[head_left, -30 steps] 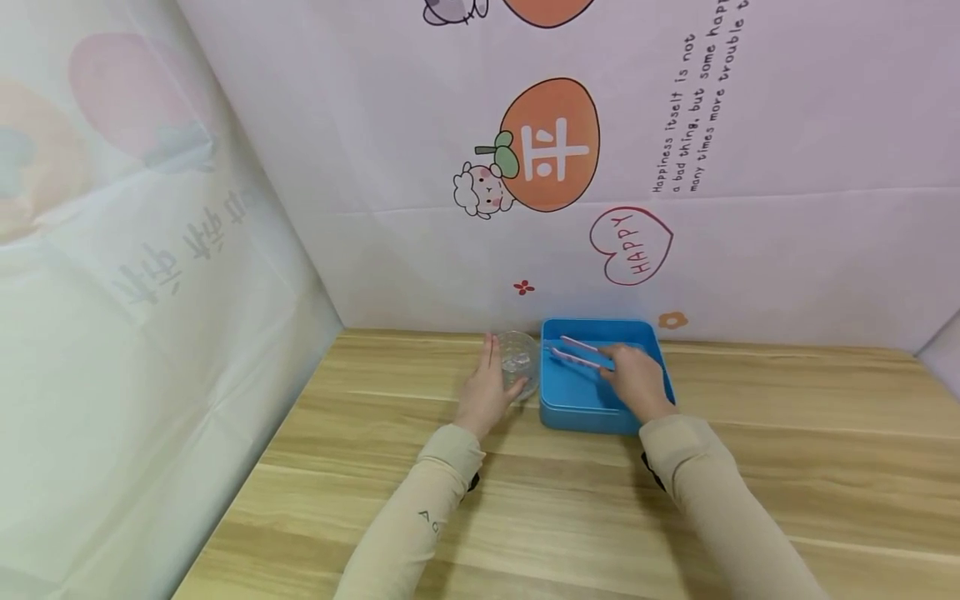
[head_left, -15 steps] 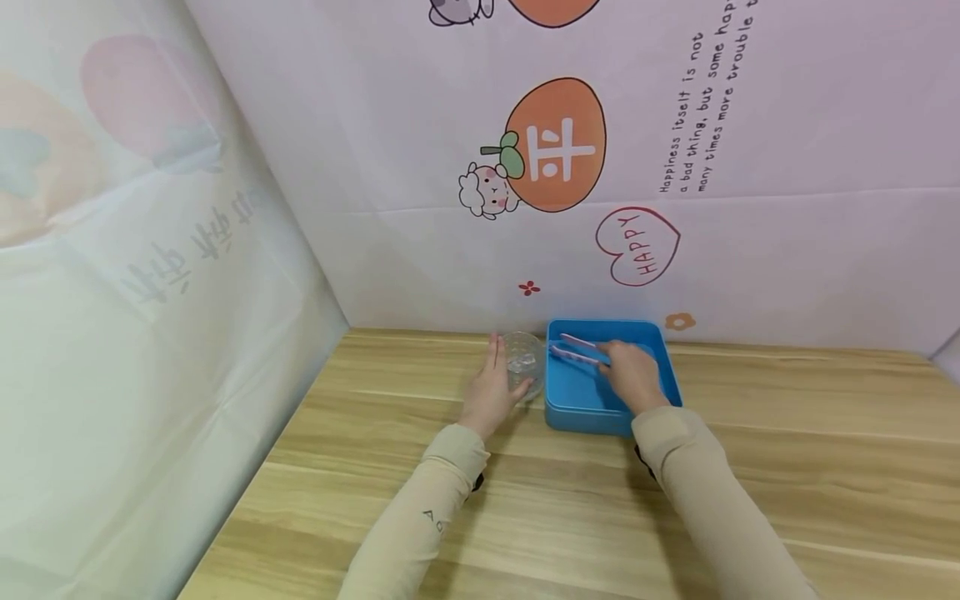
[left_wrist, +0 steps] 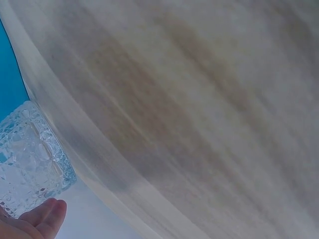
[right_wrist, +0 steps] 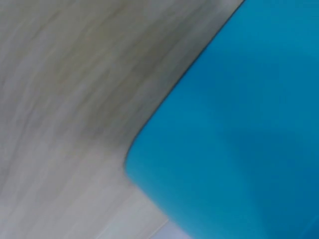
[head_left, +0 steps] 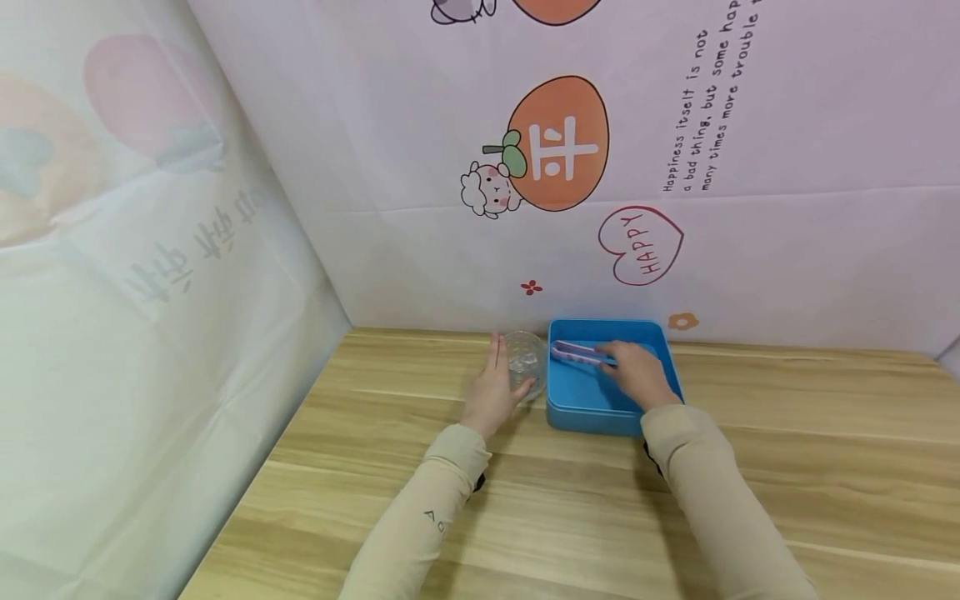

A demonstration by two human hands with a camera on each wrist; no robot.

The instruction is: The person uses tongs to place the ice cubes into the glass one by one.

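My left hand (head_left: 491, 392) holds a clear, cut-patterned glass bowl (head_left: 527, 367), fingers along its left side and thumb at its near side. In the left wrist view, fingertips (left_wrist: 52, 216) lie against the bowl's faceted wall. The bowl stands right beside a blue rectangular box (head_left: 592, 421), which is open at the top. Over the box, my right hand (head_left: 637, 375) grips pink tongs (head_left: 576, 353) whose arms are squeezed together. Their tips point left, near the box's left wall; I cannot tell whether anything is between them. The right wrist view shows only the blue box (right_wrist: 199, 174) and tabletop.
The wood-grain table (head_left: 540, 517) meets a white printed cloth wall (head_left: 420, 267) close behind the bowl and box. A second white cloth (head_left: 247, 333) hangs along the table's left edge.
The tongs' arms have come together in my right hand, from spread apart in both earlier frames. My left hand stays at the bowl. The head view has shifted slightly.
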